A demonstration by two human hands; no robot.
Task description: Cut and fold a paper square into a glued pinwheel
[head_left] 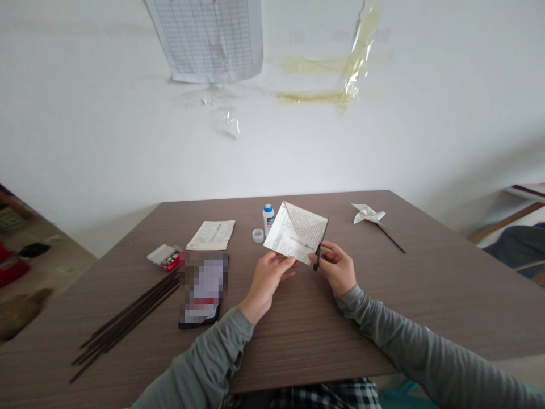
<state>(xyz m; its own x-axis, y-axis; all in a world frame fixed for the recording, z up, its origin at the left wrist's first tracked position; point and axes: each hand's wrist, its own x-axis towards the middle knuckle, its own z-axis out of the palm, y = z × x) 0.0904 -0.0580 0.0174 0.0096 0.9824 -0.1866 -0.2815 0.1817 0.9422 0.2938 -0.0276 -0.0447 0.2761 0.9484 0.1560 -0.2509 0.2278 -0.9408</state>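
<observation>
Printed paper [297, 232] pinched in left hand [267, 278]; scissors [317, 257] gripped in right hand [339, 269]

Table [447, 284] — sheet [298, 233] over centre; bottle [268, 218] at its left rear, cap [258, 236] just left of bottle. Pinwheel [368, 215] on right. Left side — papers [210, 236] toward back, box [164, 257] at their front left, phone [204, 289] before papers, sticks [128, 315] left of phone.

The right hand [339, 269] has lots of room on the table [426, 307] to its right, with the pinwheel [368, 216] farther back. The phone [204, 291], dark sticks [130, 315] and small box [167, 258] block the way left of the left hand [269, 278], and the bottle [268, 218] stands close behind the paper [296, 234].
</observation>
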